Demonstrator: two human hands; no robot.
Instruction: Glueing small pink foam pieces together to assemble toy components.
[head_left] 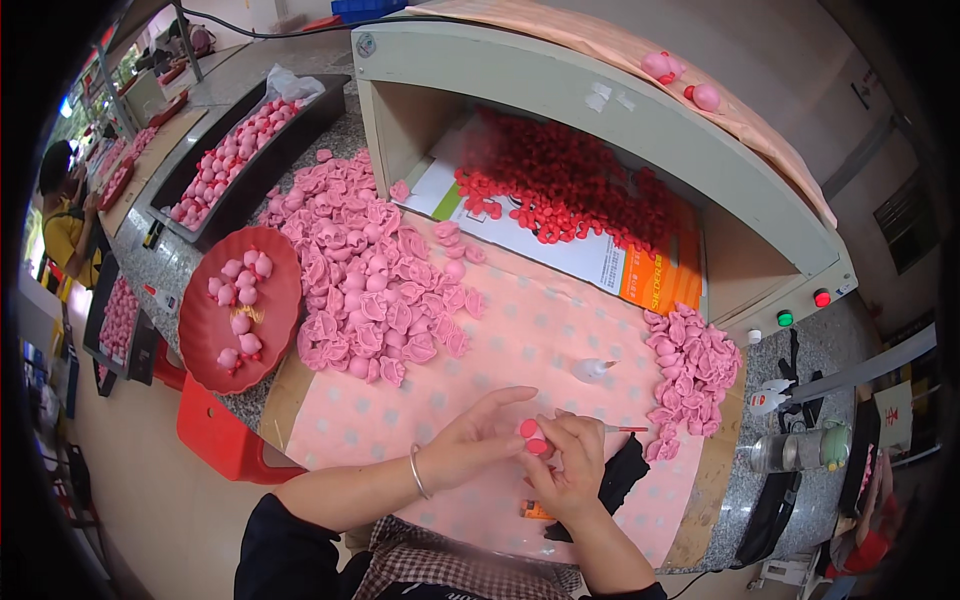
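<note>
My left hand (472, 440) and my right hand (572, 462) meet over a pink dotted cloth (520, 340) near the table's front edge. Together they pinch a small pink toy piece with a red part (533, 436). The right hand also grips a thin red-tipped stick (626, 429) that points to the right. A silver bracelet circles my left wrist. A large heap of pink toy pieces (370, 270) lies to the upper left of the hands. A smaller heap of pink pieces (690, 370) sits to the right.
A red round tray (205, 325) holds several finished pink figures at the left. Red small parts (570, 185) fill an open white cabinet (560, 85) behind. A small glue bottle (592, 369), a black cloth (620, 475) and a plastic bottle (795, 450) lie nearby. A person sits far left.
</note>
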